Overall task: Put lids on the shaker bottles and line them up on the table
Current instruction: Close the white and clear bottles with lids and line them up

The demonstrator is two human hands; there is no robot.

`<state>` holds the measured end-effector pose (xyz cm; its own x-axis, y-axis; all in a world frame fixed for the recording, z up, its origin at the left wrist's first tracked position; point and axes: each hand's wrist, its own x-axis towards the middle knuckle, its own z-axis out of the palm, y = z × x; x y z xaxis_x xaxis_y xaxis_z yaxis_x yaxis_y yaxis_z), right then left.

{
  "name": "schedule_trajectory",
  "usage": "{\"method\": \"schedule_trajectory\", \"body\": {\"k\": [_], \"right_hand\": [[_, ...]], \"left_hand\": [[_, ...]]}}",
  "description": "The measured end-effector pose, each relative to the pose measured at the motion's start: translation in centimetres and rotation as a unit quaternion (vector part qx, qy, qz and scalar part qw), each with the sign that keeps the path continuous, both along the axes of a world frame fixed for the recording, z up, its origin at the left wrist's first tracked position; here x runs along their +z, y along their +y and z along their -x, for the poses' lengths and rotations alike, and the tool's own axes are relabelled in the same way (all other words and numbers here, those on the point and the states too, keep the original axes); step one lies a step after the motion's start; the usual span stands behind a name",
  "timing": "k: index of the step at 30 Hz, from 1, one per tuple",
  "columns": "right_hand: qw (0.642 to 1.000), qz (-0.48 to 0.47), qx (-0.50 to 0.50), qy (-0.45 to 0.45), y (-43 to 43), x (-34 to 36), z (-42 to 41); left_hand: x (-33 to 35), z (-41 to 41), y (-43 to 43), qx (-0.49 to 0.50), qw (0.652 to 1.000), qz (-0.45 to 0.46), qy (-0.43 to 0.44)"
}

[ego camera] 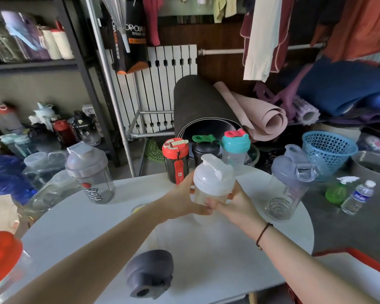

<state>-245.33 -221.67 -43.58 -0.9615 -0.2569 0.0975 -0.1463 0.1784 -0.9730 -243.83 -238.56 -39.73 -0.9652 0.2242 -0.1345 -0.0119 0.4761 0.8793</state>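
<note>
- A person's 2 bare hands are meeting around 1 small white-lidded shaker bottle, holding it just above the middle of the white table.
- The left hand is curling around the bottle's left side, its fingers closed on the body just under the lid.
- The right hand is gripping the lower right side of the same bottle, with the thumb crossing the front; a dark cord bracelet is circling its wrist.
- Behind this bottle, at the table's far edge, a red-lidded dark bottle, a green-lidded black bottle and a teal-lidded clear bottle are standing close together.
- To the bottle's left, a grey-lidded bottle is standing; to its right, a lavender-lidded clear bottle is standing.
- Nearer the camera than the bottle, a loose dark grey lid is lying on the table.
</note>
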Motion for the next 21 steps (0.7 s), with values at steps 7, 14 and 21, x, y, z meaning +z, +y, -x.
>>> {"method": "schedule_trajectory", "body": {"k": [7,14,21], "right_hand": [[0.995,-0.029,0.096,-0.028,-3.7,0.1,0.8],[0.996,-0.038,0.065,-0.043,-6.7,-2.0,1.6],[0.998,-0.036,0.048,-0.028,-7.3,-1.7,2.3]], "left_hand": [[-2.0,0.3,-4.1,0.101,0.995,-0.009,0.000],[-1.9,1.2,-6.8,0.092,0.995,0.018,-0.046],[-1.8,2.8,-7.4,0.076,0.992,0.073,-0.062]]}}
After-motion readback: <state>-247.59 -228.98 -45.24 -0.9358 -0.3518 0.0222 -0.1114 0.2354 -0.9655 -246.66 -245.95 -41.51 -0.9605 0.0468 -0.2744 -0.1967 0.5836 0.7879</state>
